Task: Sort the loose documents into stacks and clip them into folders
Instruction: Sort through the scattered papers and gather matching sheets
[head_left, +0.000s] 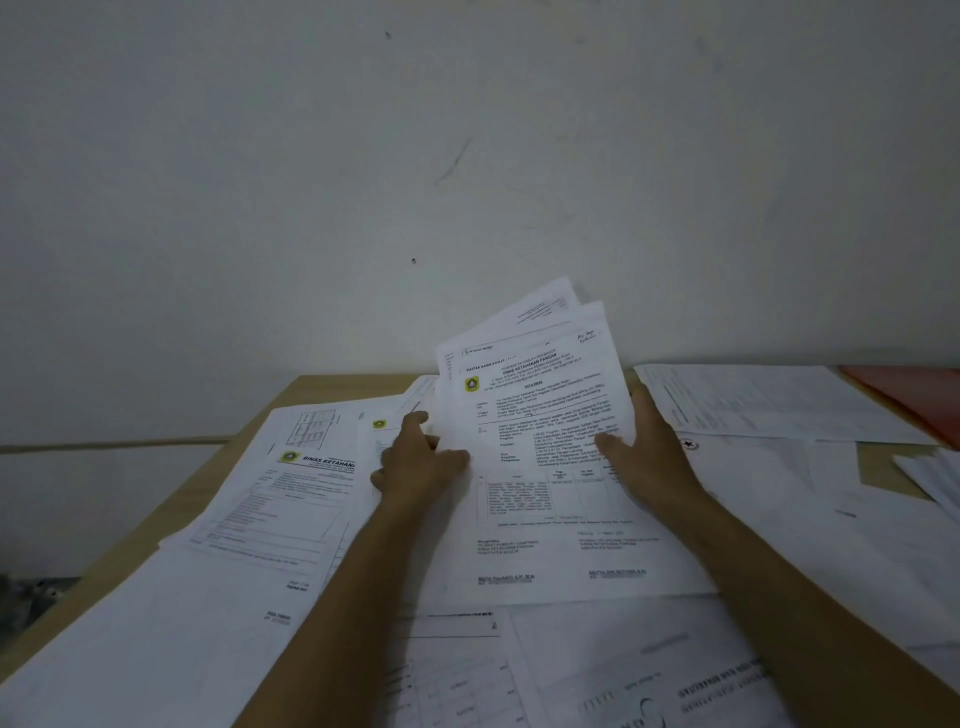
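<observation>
Pale plaster wall (467, 156), matte, scuffed with faint dark marks, fills the upper view behind the desk (332, 389). Desk surface is light wood-grain laminate, flat, its far edge against the wall; bare strips show only at that far edge and toward its right side. Loose documents (291, 499) cover nearly all of the desk: thin white printed sheets, rectangular, overlapping at skewed angles, several with a yellow-green crest in the letterhead and ruled tables. A larger sheet (769, 405) lies flat at the desk's far right, and past it, at the far right corner of the desk, part of an orange folder (914, 400), smooth and stiff-looking, cut off by the picture's edge. Above the middle of the desk, a fanned sheaf of papers (535, 395) is held raised and tilted back toward the wall, its top corners splayed, the front page carrying dense type and a crest. Left hand (421, 467) holds the sheaf's lower left edge, grip pinching the paper between thumb and curled fingers. Right hand (649, 457) steadies the sheaf's right edge, thumb laid across the front page; the fingers behind are hidden, so the grip there reads as a pinch by the thumb only.
</observation>
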